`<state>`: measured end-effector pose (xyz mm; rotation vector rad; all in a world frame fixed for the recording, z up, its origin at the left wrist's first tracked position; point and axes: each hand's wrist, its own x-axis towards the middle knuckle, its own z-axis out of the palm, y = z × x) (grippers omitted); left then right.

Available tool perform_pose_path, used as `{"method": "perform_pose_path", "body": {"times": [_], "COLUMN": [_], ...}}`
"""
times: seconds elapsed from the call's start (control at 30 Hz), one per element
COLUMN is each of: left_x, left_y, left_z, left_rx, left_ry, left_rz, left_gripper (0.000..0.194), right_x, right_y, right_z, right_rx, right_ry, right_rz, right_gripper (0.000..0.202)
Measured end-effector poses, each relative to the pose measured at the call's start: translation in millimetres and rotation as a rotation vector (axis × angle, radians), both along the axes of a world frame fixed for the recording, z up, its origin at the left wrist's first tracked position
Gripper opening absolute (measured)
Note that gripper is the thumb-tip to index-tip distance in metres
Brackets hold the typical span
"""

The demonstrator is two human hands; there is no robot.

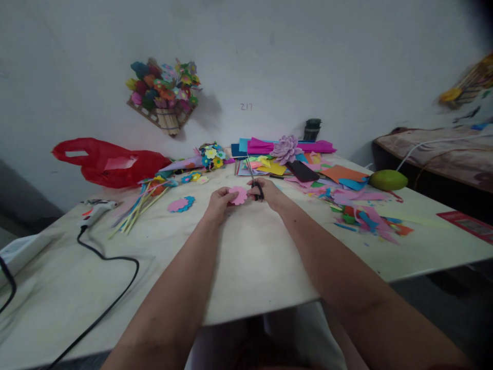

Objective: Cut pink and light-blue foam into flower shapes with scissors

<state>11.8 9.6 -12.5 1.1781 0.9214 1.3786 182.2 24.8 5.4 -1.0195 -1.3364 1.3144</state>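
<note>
Between the thumb and fingers of my left hand (219,202) is a pink scalloped flower cutout (238,195). My right hand (268,192) is closed on a pair of scissors (257,190) by their black handles, and the blades point up and away from me. Its fingertips come close to the right edge of the cutout; whether they touch it I cannot tell. On the table to the left lie more scalloped cutouts, a pink one (176,205) partly over a blue one (189,203).
At the left are a glue gun (96,213) with a black cord, a red plastic bag (111,162) and several thin sticks (144,208). Coloured scraps (370,221), a dark phone-like slab (302,171), a purple flower (286,149) and a green oval object (388,180) lie right and behind.
</note>
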Motion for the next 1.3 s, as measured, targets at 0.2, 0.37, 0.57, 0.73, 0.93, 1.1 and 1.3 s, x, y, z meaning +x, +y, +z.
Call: {"method": "perform_pose_path", "body": {"times": [0.2,0.37,0.57,0.73,0.93,1.1,1.3], "left_x": [0.5,3.0,2.7,0.3,-0.5,-0.9,-0.4], "left_y": [-1.6,-5.5,-3.6,0.0,0.7,0.0,-1.5], "left_z": [-0.7,3.0,2.2,0.4,0.4,1.9,6.0], "left_rx": [-0.031,-0.081,-0.030,0.001,-0.017,-0.057,-0.082], "left_ry": [0.023,0.028,-0.030,-0.098,-0.089,-0.136,-0.221], "left_rz": [-0.045,-0.044,-0.011,0.036,0.058,0.084,0.108], "left_gripper": [0.029,0.029,0.030,0.034,0.035,0.029,0.023], "right_x": [-1.4,-8.3,-11.9,-6.1,-1.6,2.0,7.5], "right_y": [-0.4,-3.0,-5.3,-4.8,-6.8,-9.5,-6.3], "right_z": [-0.8,0.4,1.1,-1.7,-2.7,-0.7,-4.4], "right_rx": [0.044,0.069,0.063,0.013,-0.012,-0.013,0.031], "right_ry": [0.021,0.063,0.036,-0.088,-0.230,-0.259,-0.245], "right_rz": [0.040,0.003,-0.006,0.068,0.164,0.217,0.323], "right_gripper": [0.029,0.029,0.029,0.025,0.030,0.032,0.029]}}
